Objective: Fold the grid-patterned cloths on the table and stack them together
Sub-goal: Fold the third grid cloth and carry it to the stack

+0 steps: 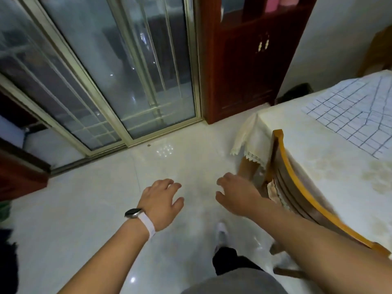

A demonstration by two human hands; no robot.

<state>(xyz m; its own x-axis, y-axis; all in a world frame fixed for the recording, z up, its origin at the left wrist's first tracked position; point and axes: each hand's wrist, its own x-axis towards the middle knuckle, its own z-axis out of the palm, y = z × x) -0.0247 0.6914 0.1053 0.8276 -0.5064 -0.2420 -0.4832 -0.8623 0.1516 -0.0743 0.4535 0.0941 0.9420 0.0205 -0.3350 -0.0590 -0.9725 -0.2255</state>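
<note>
A white cloth with a dark grid pattern [356, 115] lies spread and creased on the table [314, 158] at the far right, partly cut off by the frame edge. My left hand [161, 203], with a watch on a white strap, hovers over the floor with fingers apart and holds nothing. My right hand [235, 195] is also out over the floor, fingers spread and empty, just left of the chair. Both hands are well short of the cloth.
A wooden chair [297, 187] is pushed against the table's near side. The table wears a cream lace-edged cover. A dark red cabinet [250, 60] and sliding glass doors [106, 77] stand ahead. Glossy white tile floor [84, 209] lies below; my foot [221, 232] shows.
</note>
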